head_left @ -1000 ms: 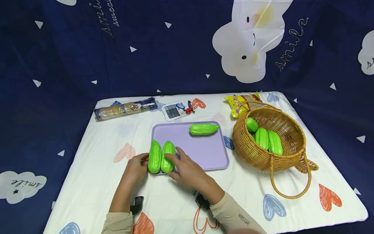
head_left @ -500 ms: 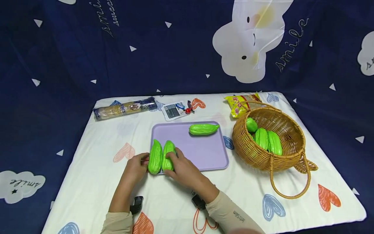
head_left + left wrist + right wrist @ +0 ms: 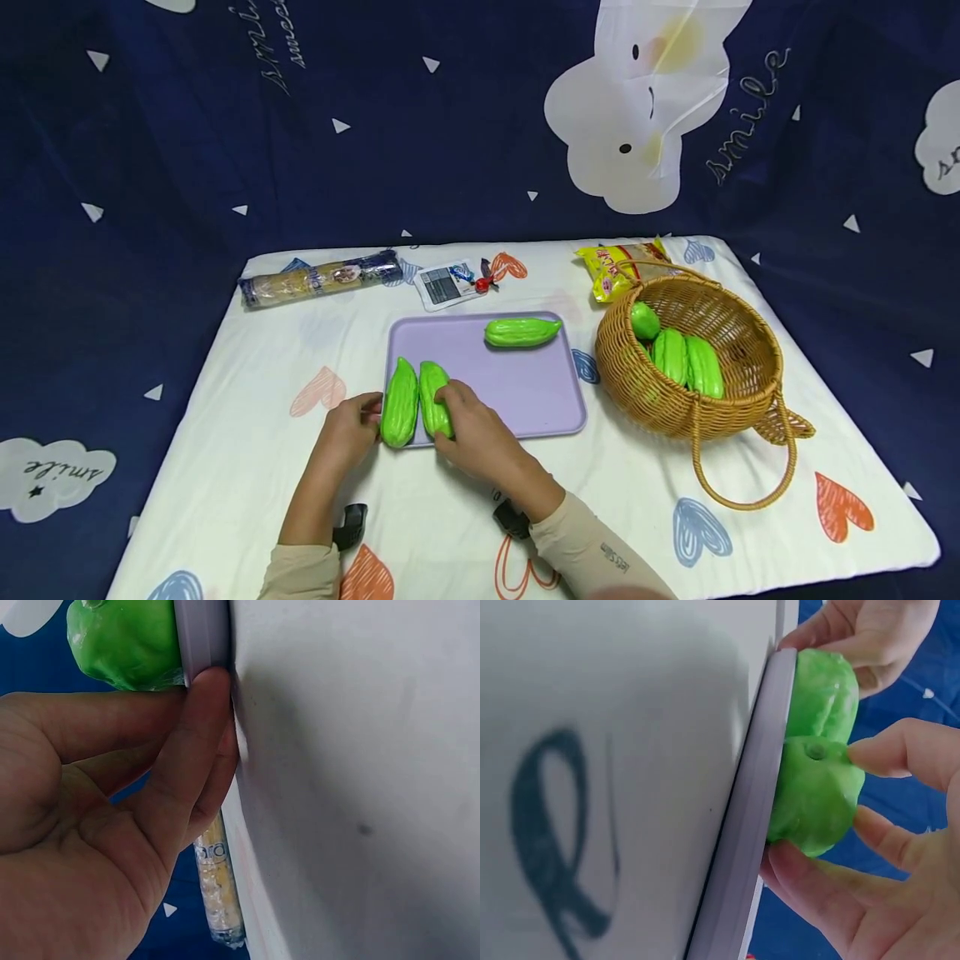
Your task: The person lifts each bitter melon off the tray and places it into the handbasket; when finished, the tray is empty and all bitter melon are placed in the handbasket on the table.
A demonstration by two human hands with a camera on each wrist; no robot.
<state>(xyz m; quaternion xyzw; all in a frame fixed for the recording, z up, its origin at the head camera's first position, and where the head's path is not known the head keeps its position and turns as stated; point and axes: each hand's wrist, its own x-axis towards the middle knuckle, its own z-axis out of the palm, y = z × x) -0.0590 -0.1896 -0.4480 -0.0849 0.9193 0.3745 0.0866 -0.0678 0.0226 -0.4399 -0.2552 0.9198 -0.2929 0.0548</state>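
Work in hand looks like moving green gourds from basket (image 3: 750, 392) to tray (image 3: 525, 392) & lining them up. Judging by the layout, about halfway: three gourds on the tray, three left in the basket (image 3: 686, 358). Two of the tray ones lie side by side, touching, at the tray's near-left corner; third gourd (image 3: 522, 332) lies crosswise near the far edge, well apart from the pair. R hand (image 3: 480, 433) has fingers curled round the right gourd (image 3: 435, 400) of the pair: the R wrist view shows thumb under, fingertips (image 3: 877, 754) over its blunt end. L hand (image 3: 348, 429) sits at the tray's left edge just beside the left gourd (image 3: 400, 402), fingers fairly straight, one finger (image 3: 199, 742) pressed vs the tray rim; doesn't seem to grip anything. Left to do, prob.: finish squaring the pair, fetch the rest. Materials: gourds glossy bright green, ribbed, tapered to a point at one end, look like plastic. Tray flat, lilac, smooth, rounded corners, low rim. Basket woven wicker, round, w/ loop handle flopped toward the near side. Counter covered w/ soft white cloth printed w/ hearts. Beyond the tray: long clear-wrapped packet (image 3: 318, 279), small card w/ bits (image 3: 450, 283), yellow crinkly bag (image 3: 622, 262) behind the basket.
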